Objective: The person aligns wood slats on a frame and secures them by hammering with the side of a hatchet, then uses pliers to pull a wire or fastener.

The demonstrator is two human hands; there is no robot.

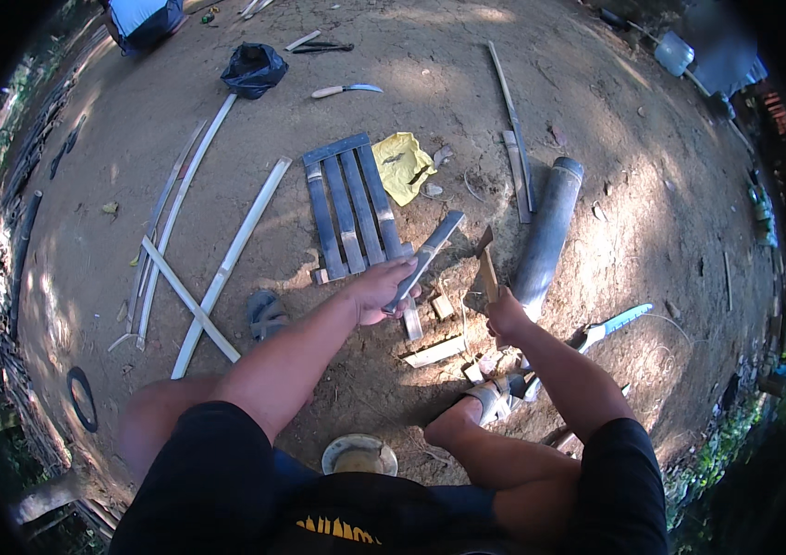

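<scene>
My left hand (382, 289) is closed around a short dark bamboo strip (432, 248), which slants up and away to the right. In my right hand (507, 316) is a wooden-handled tool (487, 268) with a dark, rusty-looking head pointing up; its exact kind is unclear. A gap separates this tool from the strip. Just beyond my left hand lies a slatted panel (348, 213) of dark bamboo. The thick bamboo tube (550, 227) rests on the ground past my right hand. Small cut pieces, among them a pale offcut (436, 352), lie below both hands.
Long bamboo strips (234, 254) lie crossed at the left. Farther off are a black plastic bag (254, 69), a curved knife (346, 91) and a yellow sheet (402, 166). A blue-handled tool (619, 320) lies right, a bowl (358, 455) near me, a loose sandal (266, 314) left.
</scene>
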